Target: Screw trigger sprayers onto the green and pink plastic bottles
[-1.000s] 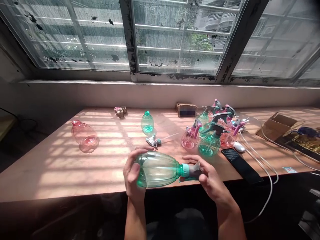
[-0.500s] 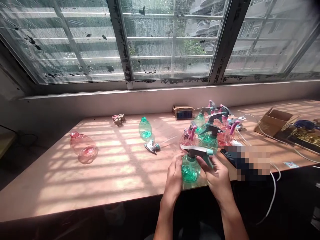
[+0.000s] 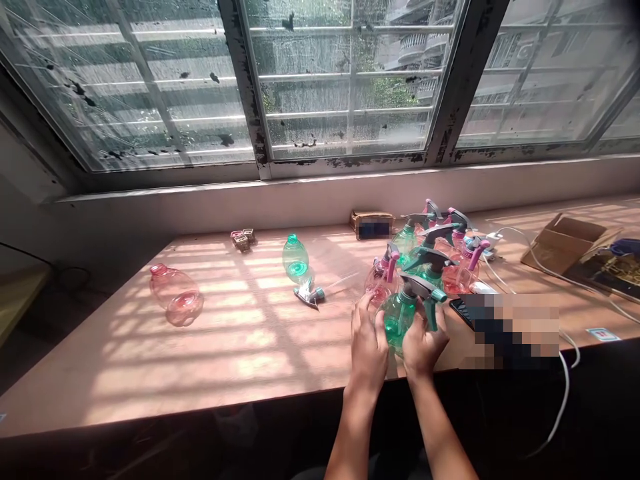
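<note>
Both hands are around a green see-through spray bottle [image 3: 396, 321] with a grey and green trigger head [image 3: 424, 288]. My left hand [image 3: 369, 339] is closed against the bottle's left side. My right hand [image 3: 423, 343] grips its right side, below the trigger. Just behind stand a pink spray bottle [image 3: 381, 277] and several more pink and green ones with their heads on. Left of my hands, a green bottle without a head [image 3: 296, 260] stands upright, and a loose spray head [image 3: 310, 295] with a thin tube lies in front of it.
An open pink bottle [image 3: 175, 292] is at the far left of the table [image 3: 225, 360]. Small blocks [image 3: 243, 239] and a small box [image 3: 372, 225] are near the wall. To the right are a phone [image 3: 463, 312], white cables [image 3: 564, 393] and an open carton [image 3: 563, 247].
The held bottle has shifted a little toward the bottles behind, and its head has turned. My right hand has moved from beside the head down onto the bottle's body.
</note>
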`<state>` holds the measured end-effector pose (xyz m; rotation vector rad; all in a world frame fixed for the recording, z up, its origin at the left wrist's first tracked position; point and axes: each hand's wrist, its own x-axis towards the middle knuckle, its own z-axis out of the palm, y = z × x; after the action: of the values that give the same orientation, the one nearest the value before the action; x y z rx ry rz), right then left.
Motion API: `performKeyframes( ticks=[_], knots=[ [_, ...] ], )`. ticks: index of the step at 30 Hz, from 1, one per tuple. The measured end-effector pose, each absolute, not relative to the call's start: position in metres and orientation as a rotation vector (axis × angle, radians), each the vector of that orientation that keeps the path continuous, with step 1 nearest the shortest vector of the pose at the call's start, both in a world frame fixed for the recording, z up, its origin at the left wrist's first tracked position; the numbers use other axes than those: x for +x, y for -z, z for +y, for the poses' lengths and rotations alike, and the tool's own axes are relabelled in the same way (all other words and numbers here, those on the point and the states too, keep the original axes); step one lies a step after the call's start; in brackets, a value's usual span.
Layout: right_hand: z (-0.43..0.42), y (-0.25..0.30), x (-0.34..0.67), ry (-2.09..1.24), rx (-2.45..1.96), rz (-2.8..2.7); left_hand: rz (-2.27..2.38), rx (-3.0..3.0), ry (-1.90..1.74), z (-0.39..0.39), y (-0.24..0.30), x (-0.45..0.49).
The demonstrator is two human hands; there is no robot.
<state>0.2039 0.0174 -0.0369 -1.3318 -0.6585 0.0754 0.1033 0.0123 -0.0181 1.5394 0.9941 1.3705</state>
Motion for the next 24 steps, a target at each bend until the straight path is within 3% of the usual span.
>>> performKeyframes(
  ticks=[8,15,19,24],
  knots=[
    [0.019,0.04,0.203,0.113,-1.385,-0.83,1.227,1.556,-1.586,0.033,-0.01,0.04],
    [-0.027,0.034,0.153,0.418,-1.126,-0.922,1.511,1.526,-1.732,0.122,-0.063,-0.064],
    [-0.017,0.001,0.112,0.109,-1.13,-1.447,1.523,1.633,-1.55,0.183,-0.051,-0.079],
    [0.046,-0.043,0.086,-0.463,-1.775,-1.994,1.396,1.714,-1.394,0.221,-0.013,-0.077]
  ],
)
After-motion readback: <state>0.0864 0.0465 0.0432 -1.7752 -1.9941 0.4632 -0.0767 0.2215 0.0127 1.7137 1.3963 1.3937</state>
